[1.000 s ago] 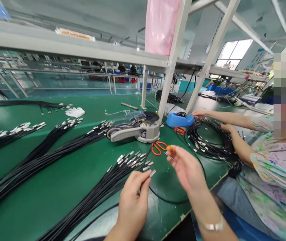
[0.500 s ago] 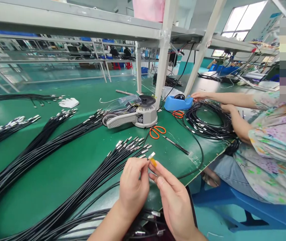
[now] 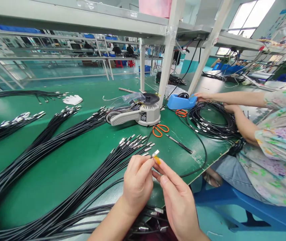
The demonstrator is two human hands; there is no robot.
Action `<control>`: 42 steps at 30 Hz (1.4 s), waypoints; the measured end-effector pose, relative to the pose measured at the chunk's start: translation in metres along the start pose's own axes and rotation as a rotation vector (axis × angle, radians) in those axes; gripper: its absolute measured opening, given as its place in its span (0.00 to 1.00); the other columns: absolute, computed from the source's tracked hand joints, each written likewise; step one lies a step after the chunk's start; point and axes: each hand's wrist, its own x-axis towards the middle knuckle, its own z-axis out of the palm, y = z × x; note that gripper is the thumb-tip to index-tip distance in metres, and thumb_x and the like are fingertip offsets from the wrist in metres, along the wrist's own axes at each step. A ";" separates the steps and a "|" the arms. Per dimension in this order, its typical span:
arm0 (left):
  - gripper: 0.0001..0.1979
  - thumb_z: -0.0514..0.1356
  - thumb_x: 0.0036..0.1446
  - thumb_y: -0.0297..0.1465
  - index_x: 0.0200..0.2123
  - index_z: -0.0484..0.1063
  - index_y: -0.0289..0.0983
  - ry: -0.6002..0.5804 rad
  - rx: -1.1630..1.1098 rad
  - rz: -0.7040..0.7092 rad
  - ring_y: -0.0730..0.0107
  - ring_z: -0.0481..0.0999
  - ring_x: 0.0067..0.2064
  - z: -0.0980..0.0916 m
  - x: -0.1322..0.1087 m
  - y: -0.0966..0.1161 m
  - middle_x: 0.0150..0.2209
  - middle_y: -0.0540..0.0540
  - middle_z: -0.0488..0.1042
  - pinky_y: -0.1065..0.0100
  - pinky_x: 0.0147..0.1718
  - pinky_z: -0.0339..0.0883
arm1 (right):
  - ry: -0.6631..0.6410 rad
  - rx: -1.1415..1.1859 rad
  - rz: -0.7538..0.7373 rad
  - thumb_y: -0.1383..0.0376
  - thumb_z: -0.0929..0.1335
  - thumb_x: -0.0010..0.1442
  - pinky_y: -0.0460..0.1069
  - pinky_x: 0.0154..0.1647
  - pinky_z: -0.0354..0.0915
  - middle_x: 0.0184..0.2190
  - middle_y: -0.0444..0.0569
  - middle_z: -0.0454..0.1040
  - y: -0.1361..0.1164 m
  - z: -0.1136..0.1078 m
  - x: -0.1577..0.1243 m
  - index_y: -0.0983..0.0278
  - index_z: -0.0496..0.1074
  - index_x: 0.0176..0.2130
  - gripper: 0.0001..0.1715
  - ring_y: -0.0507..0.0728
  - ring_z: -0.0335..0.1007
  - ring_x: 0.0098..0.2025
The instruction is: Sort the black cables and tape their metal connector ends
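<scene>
My left hand [image 3: 137,184] is closed around a black cable near its end, where a silver metal connector [image 3: 155,153] sticks out past the fingertips. A small piece of amber tape [image 3: 157,160] sits at the base of that connector. My right hand [image 3: 180,201] pinches the tape there with thumb and fingers, close beside the left fingertips. How far the tape goes around the cable is hidden by the fingers. Just beyond my hands lies a bundle of black cables [image 3: 100,170] with metal connectors on its ends. More cables [image 3: 100,212] lie under my left forearm.
A grey tape dispenser machine [image 3: 145,113] stands beyond the bundle, with orange-handled scissors [image 3: 161,130] and a utility knife [image 3: 179,144] nearby. On the right, a co-worker's hands are at a blue tape dispenser [image 3: 181,101] and coiled cables [image 3: 211,122]. A white glove [image 3: 72,99] lies farther left.
The view has turned slightly left, so everything sits a little farther right. Both hands keep almost the same pose at the connector and tape.
</scene>
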 end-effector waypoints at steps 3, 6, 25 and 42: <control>0.14 0.54 0.55 0.16 0.40 0.68 0.38 0.017 0.009 0.017 0.73 0.70 0.34 0.000 0.001 0.001 0.33 0.48 0.71 0.71 0.32 0.68 | -0.004 -0.006 0.005 0.60 0.67 0.58 0.62 0.58 0.62 0.54 0.50 0.70 -0.002 0.000 0.001 0.59 0.73 0.50 0.19 0.63 0.65 0.56; 0.14 0.54 0.54 0.16 0.40 0.69 0.38 0.015 0.014 0.020 0.73 0.71 0.34 -0.001 0.001 0.001 0.33 0.47 0.71 0.71 0.32 0.68 | -0.002 -0.013 0.021 0.59 0.67 0.58 0.62 0.58 0.61 0.54 0.50 0.70 -0.003 0.001 0.002 0.59 0.73 0.50 0.19 0.63 0.66 0.56; 0.17 0.53 0.57 0.18 0.47 0.68 0.39 -0.001 -0.004 -0.009 0.72 0.71 0.36 0.000 -0.001 -0.002 0.36 0.46 0.72 0.69 0.34 0.69 | 0.001 -0.026 0.014 0.61 0.67 0.59 0.63 0.58 0.61 0.53 0.51 0.71 -0.002 0.001 0.005 0.59 0.73 0.50 0.18 0.64 0.65 0.55; 0.10 0.57 0.57 0.23 0.42 0.70 0.37 0.006 0.071 -0.131 0.71 0.73 0.35 0.004 0.000 -0.005 0.35 0.46 0.72 0.67 0.34 0.71 | 0.034 -0.153 0.059 0.60 0.66 0.61 0.58 0.57 0.61 0.52 0.50 0.72 0.007 -0.012 0.002 0.57 0.70 0.52 0.20 0.60 0.68 0.52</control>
